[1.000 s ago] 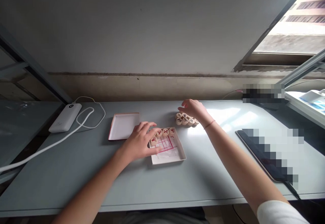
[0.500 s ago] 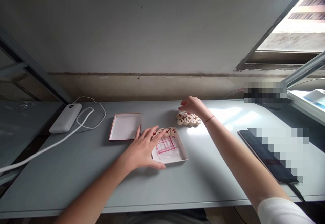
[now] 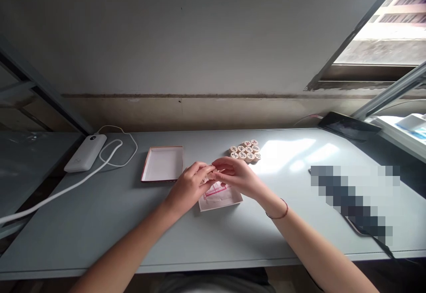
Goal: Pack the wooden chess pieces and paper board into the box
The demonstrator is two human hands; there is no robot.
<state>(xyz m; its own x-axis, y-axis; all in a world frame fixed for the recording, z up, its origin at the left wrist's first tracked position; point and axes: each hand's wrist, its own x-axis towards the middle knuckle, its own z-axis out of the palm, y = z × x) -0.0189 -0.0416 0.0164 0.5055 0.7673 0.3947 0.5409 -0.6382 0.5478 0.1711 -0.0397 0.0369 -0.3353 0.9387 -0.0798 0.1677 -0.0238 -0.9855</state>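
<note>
My left hand [image 3: 191, 186] and my right hand [image 3: 236, 177] meet over the far side of a shallow white box [image 3: 221, 206]. Their fingertips come together around a pale wooden xiangqi piece [image 3: 212, 174], mostly covered by the fingers. Inside the box lies a folded paper with a pink-red grid [image 3: 214, 190]. My fingers hide the row of pieces along its far edge. Just beyond my right hand, several xiangqi pieces [image 3: 245, 150] stand grouped in rows on the table, marked sides up.
The box lid [image 3: 163, 164] lies inside-up to the left. A white power bank [image 3: 85, 153] with a looping white cable [image 3: 66, 191] is farther left. A partly pixelated tablet [image 3: 356, 209] lies at the right, and a dark device [image 3: 348, 126] rests near the wall.
My right hand has come back from the grouped pieces to the box, joining my left hand. The left fingers, spread before, are now drawn in.
</note>
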